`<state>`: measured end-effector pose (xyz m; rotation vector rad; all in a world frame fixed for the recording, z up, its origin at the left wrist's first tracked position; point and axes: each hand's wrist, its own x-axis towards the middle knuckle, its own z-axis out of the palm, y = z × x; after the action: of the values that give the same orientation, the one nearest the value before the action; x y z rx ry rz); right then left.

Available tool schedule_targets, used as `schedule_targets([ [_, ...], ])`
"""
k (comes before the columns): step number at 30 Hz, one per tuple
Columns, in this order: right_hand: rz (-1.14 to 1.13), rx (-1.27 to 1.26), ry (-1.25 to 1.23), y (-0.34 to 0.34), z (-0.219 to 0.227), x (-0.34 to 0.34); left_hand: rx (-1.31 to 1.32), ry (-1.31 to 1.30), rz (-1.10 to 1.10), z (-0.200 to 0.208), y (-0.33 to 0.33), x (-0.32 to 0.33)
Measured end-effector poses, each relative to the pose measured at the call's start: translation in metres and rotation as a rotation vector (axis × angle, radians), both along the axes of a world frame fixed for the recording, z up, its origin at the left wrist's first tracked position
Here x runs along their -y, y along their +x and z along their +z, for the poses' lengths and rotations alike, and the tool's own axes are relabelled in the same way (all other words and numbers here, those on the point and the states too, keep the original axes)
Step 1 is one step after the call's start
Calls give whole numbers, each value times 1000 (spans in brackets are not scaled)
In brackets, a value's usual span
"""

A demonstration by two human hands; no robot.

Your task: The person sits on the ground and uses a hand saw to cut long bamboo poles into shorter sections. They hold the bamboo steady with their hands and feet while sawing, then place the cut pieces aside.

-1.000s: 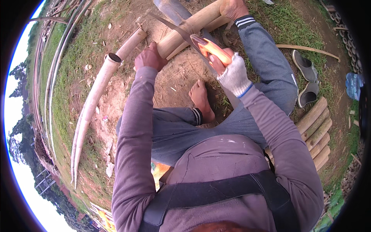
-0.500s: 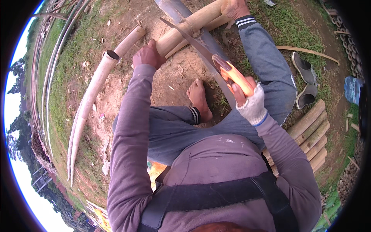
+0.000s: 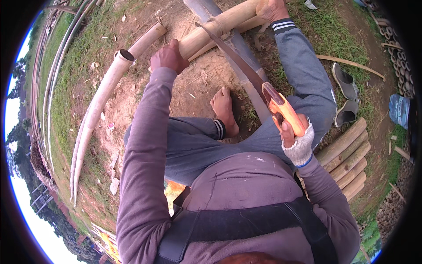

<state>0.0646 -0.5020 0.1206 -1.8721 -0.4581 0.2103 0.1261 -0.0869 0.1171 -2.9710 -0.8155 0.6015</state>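
Left hand clasps one end of the bamboo pole, which lies over a grey pole with a bare foot against it, right hand grasps the saw, blade across bamboo; best keep bamboo pinned, strokes straight.

Outdr work yd | grass, bare soil | cut poles — saw

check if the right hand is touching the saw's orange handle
Touching: the head view shows the right hand gripping the saw's orange handle, its fingers curled around the lower end with no gap showing.
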Motion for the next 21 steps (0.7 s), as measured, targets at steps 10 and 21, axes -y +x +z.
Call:
schedule_targets([
  [10,-56,111,-55,102,-20,-146,25,2,-38,1,2,-5],
  [21,-76,180,-17,101,-41,-139,9,7,-38,-3,7,8],
])
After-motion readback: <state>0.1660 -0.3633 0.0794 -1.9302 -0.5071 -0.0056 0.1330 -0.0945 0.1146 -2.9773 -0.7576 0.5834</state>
